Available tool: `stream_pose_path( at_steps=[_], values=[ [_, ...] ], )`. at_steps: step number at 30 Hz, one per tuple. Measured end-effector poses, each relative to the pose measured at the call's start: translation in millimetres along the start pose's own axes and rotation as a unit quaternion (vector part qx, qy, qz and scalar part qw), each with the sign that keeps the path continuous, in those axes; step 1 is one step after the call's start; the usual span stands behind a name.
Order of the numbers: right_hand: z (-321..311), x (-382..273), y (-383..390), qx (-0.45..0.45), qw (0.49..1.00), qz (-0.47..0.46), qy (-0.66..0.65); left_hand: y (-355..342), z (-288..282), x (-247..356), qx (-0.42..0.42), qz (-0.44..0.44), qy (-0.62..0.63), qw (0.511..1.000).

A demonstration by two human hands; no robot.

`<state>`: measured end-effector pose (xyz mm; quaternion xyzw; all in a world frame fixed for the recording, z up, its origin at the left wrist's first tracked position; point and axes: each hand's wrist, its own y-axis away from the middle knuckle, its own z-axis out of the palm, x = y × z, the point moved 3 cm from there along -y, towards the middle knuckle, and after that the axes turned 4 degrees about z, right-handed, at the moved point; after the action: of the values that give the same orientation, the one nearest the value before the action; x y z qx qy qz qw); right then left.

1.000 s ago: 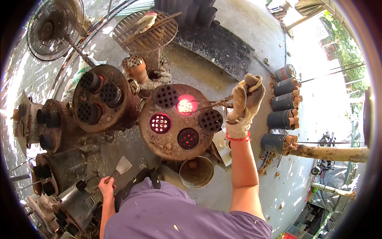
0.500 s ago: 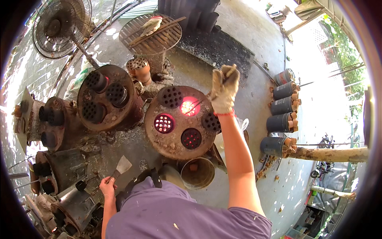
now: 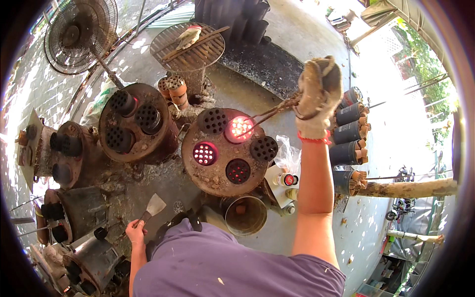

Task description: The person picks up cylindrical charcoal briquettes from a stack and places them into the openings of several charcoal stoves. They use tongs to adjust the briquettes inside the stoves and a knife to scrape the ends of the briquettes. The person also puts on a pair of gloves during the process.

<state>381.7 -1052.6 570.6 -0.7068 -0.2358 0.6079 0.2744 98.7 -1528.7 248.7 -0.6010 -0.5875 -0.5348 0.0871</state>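
My right hand [image 3: 319, 96], in a worn cloth work glove, is closed around metal tongs [image 3: 278, 108]. The tongs reach left to a glowing honeycomb coal briquette [image 3: 241, 127], with their tips at its edge. That briquette stands at the back right of a round, ash-strewn stove top [image 3: 220, 177]. Beside it on the same top are a second glowing briquette [image 3: 204, 154], a dull red one [image 3: 238, 171] and black ones [image 3: 263, 148]. Low at the left, my bare left hand [image 3: 135, 230] grips a scraper [image 3: 154, 207] by its handle, the flat blade pointing up and away.
Another round stove [image 3: 143, 156] with black briquettes stands left, several more beyond it. A metal bucket [image 3: 246, 228] sits before me. Behind are a round grate [image 3: 208, 58] with a glove, and a fan [image 3: 79, 34]. Dark cylinders [image 3: 352, 133] line the right side.
My right hand has moved to the right and looks larger, and the tongs now show in full. The brightly glowing briquette shows more of its side. My left hand and the scraper have barely moved.
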Motion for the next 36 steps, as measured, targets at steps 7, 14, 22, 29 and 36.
stream_pose_path(
  at_steps=[7, 14, 22, 29, 36],
  values=[
    [-32, -68, 1, -0.02, 0.967, 0.081, -0.239, -11, 5, -2, -0.027, 0.013, 0.009, 1.0],
    [-20, -78, 35, -0.056, 0.995, 0.036, -0.07, -3, 4, 9, -0.033, 0.013, 0.018, 0.999],
    [4, -74, 67, -0.073, 0.995, 0.05, -0.039, -10, -11, -6, -0.031, 0.013, 0.018, 0.999],
    [-75, -123, 19, -0.141, 0.954, 0.111, -0.238, -14, -6, -6, -0.038, 0.012, 0.015, 0.999],
    [-98, -67, 28, -0.039, 0.947, 0.111, -0.3, -8, 11, 9, -0.032, 0.021, -0.015, 0.999]
  ],
)
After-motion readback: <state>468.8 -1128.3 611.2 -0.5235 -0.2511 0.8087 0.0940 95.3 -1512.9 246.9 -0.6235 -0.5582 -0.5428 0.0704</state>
